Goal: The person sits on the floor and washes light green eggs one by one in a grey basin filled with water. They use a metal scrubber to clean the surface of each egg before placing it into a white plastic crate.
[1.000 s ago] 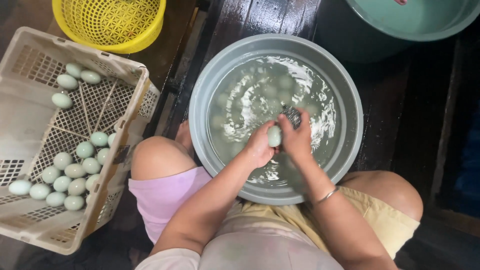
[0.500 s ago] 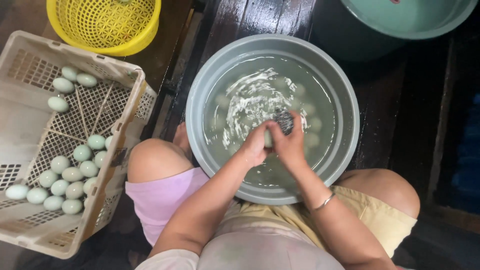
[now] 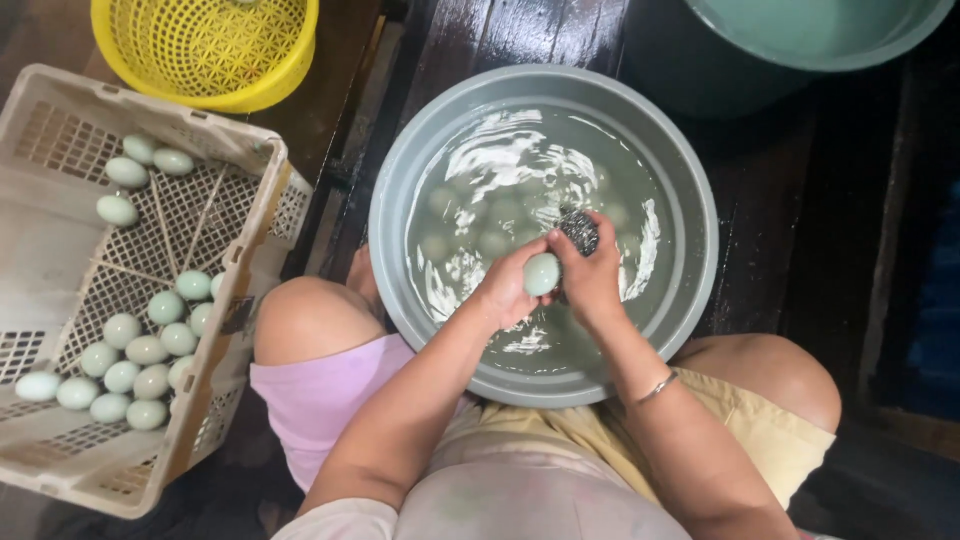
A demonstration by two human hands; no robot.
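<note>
Hands are now lifting higher over the grey basin [image 3: 690, 200] than a moment ago, the left hand [image 3: 505, 290] closing its fingers around a pale egg [image 3: 541, 273] while the right hand [image 3: 590, 275] is pressing a steel scrubber [image 3: 578, 230] on it, so scrubbing is continuing above the water.

L hand [image 3: 508, 290] egg [image 3: 541, 273] | R hand [image 3: 590, 275] scrubber [image 3: 578, 232] | basin [image 3: 400, 190]

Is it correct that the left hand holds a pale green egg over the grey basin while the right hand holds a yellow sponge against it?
Not quite. In the head view the right hand holds a dark metal scouring pad, not a yellow sponge. The rest is right: the left hand holds a pale green egg over the grey basin.
</note>
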